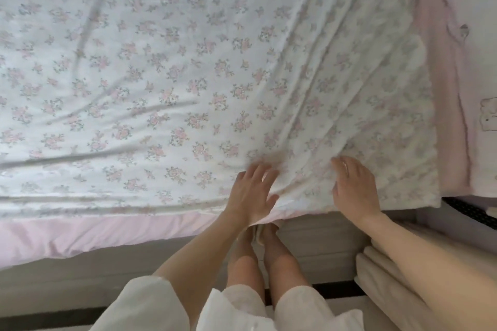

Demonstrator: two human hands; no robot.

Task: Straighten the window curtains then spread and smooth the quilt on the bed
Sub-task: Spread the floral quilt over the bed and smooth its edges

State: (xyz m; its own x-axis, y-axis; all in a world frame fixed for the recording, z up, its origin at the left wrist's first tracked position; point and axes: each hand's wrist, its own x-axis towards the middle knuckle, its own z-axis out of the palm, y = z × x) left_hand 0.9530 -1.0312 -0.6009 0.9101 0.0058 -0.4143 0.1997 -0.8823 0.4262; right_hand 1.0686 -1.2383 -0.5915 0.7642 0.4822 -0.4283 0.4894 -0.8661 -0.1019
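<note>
A white quilt [174, 75] printed with small pink flowers covers most of the bed, with long creases running across it and folds fanning up from its near right corner. My left hand [254, 192] lies flat on the quilt near its front edge, fingers spread. My right hand [352, 185] presses flat on the quilt's near right corner, fingers straight. The fabric bunches between the two hands. No window curtains are in view.
A pink sheet [80, 231] shows under the quilt along the bed's front edge. A pink cloth [441, 88] hangs along the bed's right side. Folded cream bedding [390, 285] sits at the lower right. My legs stand against the bed frame [317, 228].
</note>
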